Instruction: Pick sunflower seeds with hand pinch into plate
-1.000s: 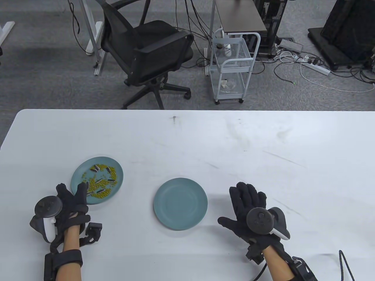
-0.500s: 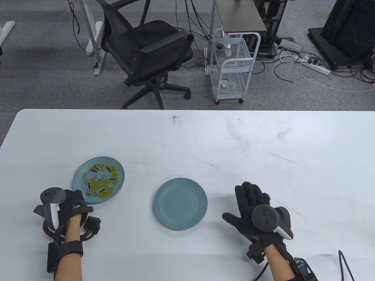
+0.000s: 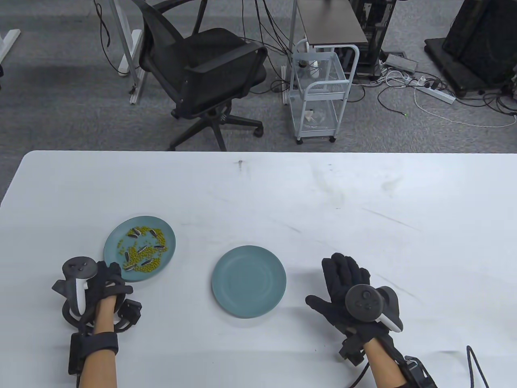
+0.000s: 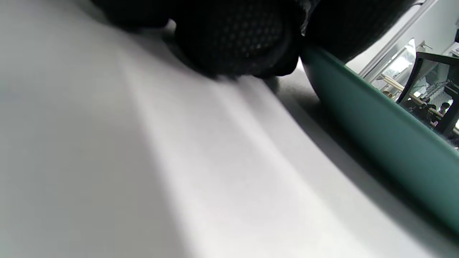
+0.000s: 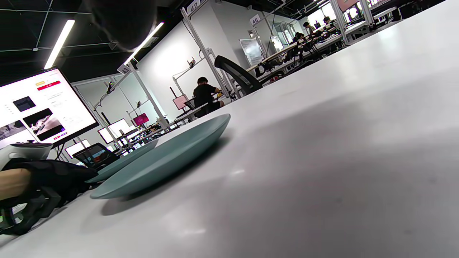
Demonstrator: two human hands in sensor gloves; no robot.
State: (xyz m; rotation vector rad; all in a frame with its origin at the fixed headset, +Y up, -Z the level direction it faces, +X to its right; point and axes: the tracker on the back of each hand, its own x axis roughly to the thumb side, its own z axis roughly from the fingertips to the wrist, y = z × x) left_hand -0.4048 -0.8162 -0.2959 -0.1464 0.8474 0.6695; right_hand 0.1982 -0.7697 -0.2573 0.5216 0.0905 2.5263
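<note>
The seed plate (image 3: pixel 113 242), teal, holds striped sunflower seeds (image 3: pixel 155 234) mixed with small green beans (image 3: pixel 147 262). My left hand (image 3: pixel 113 271) is at its near-left rim with the fingers curled. In the left wrist view my fingers (image 4: pixel 236 39) pinch the plate's rim (image 4: pixel 376 132), low on the table. The empty teal plate (image 3: pixel 249 281) lies at the centre front and also shows in the right wrist view (image 5: pixel 161 157). My right hand (image 3: pixel 329 283) rests flat and open on the table, to the right of the empty plate, holding nothing.
The white table (image 3: pixel 282 194) is marked with faint scuffs. A black cable (image 3: pixel 476 363) lies at the near right corner. A black office chair (image 3: pixel 210 68) and a white wire cart (image 3: pixel 319 89) stand on the floor behind the table.
My left hand turned and curled onto the seed plate's rim, and the plate slid a little right and away. My right hand shifted slightly to the right and stayed flat.
</note>
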